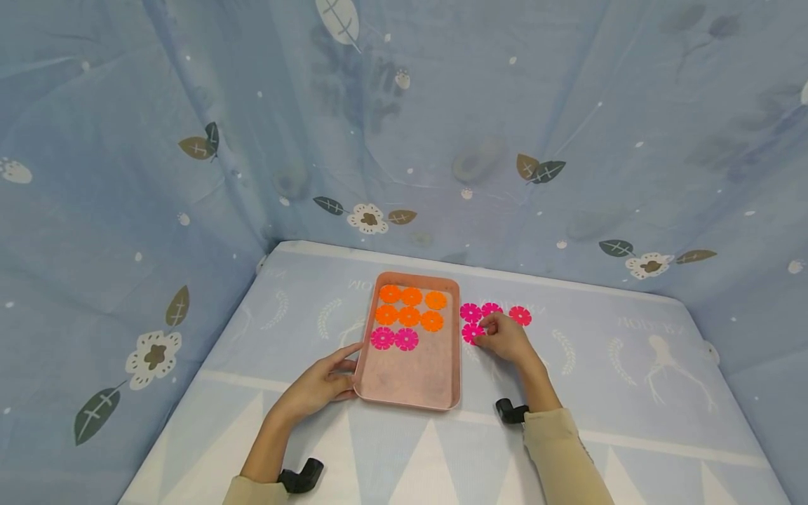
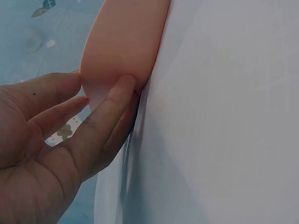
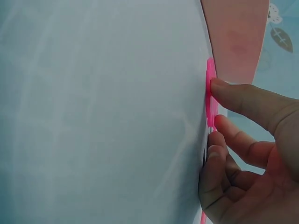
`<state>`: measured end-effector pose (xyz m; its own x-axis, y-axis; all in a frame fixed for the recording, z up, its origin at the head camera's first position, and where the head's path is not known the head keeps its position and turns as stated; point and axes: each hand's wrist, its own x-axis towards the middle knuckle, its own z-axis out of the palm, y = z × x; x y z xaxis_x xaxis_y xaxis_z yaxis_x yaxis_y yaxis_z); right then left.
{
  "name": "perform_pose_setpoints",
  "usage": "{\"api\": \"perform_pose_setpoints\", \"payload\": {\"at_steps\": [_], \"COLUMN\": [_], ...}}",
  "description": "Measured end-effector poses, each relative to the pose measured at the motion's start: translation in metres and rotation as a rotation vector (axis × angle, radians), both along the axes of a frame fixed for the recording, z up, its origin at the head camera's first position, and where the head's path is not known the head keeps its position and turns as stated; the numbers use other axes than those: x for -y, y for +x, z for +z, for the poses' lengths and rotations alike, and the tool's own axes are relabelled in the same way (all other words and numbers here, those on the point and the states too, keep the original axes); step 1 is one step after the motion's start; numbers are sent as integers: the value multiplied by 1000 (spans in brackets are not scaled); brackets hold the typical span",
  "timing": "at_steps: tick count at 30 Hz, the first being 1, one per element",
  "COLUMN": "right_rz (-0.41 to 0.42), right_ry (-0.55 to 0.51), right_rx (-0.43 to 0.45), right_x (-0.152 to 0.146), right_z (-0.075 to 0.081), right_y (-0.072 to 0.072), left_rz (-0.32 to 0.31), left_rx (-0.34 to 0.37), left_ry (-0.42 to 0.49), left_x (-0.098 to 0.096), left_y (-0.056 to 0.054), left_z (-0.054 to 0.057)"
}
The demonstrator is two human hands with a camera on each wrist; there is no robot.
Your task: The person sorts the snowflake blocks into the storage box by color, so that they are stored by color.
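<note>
In the head view, the right hand point(image 1: 507, 340) has the thumb and index finger bent to a pinch on a notched pink disc point(image 1: 468, 335). This disc lies at nine o'clock of the hand, on the cloth just outside the tray point(image 1: 410, 382), at three o'clock of the tray. Two loose pink discs point(image 1: 470, 312) lie at twelve and one o'clock of the pinched one. In the tray are six orange discs point(image 1: 409, 315) and two more pink discs point(image 1: 382, 338) (these make a third row). The left hand point(image 1: 318, 384) holds the tray by its eight o'clock corner.

In the left wrist view, its fingertips touch the tray's rim and wall.

In the right wrist view, the disc appears edge-on, the thumb at its three o'clock, the index finger near five; the tray is toward one o'clock.
</note>
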<state>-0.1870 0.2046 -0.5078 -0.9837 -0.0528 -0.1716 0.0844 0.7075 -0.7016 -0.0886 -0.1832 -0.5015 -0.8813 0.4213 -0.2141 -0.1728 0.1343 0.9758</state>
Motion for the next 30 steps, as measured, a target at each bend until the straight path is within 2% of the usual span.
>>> {"api": "perform_pose_setpoints", "payload": {"at_steps": [6, 14, 22, 30], "right_rz": [7, -52, -52, -44], "right_ry": [-3, -77, -135, -253], "right_rx": [3, 54, 59, 103], "right_x": [-1, -8, -9, -14], "right_z": [2, 1, 3, 10], "right_y": [-1, -4, -6, -4], "left_rz": [11, 13, 8, 7], "left_rx": [2, 5, 1, 7], "left_ry": [-8, -11, -5, 2], "left_x": [-1, -1, 0, 0], "left_y": [1, 1, 1, 1], "left_z": [1, 3, 3, 3]}}
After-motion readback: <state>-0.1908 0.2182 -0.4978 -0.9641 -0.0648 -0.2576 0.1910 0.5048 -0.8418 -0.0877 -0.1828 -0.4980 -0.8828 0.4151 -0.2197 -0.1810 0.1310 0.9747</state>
